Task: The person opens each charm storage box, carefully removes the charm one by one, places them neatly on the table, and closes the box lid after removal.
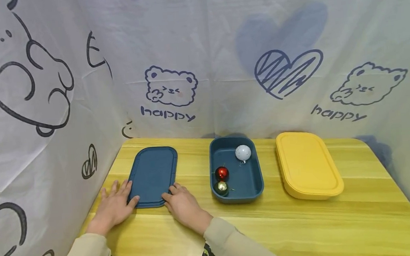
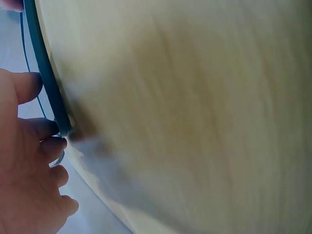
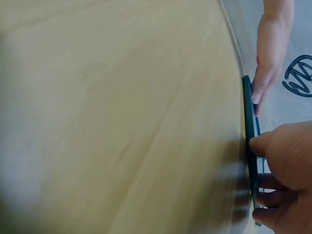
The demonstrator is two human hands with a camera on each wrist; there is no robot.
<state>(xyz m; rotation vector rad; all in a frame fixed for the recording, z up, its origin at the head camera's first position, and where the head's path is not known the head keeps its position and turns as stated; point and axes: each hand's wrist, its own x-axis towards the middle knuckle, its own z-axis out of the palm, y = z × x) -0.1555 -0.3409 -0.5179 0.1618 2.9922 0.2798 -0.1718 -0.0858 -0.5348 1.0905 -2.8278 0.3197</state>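
Note:
A dark blue rectangular lid [image 1: 153, 176] lies at the left of the table. At its near left corner is my left hand [image 1: 113, 207], fingers spread, with the thumb on the near edge. My right hand [image 1: 186, 206] holds the near right corner, thumb at the near edge and fingers bent at the side. In both wrist views the lid's edge [image 3: 249, 131] shows as a thin dark strip. A blue box [image 1: 245, 181] stands open to the right, holding a white ball ornament [image 1: 243, 152], a red one [image 1: 222, 173] and a gold-and-dark one [image 1: 221, 188].
A yellow box [image 1: 309, 164] with its lid on stands right of the blue box. All of it is on a yellow wood-grain table [image 1: 307, 232]. White cloth [image 1: 220, 42] printed with bears and hearts hangs behind and at both sides.

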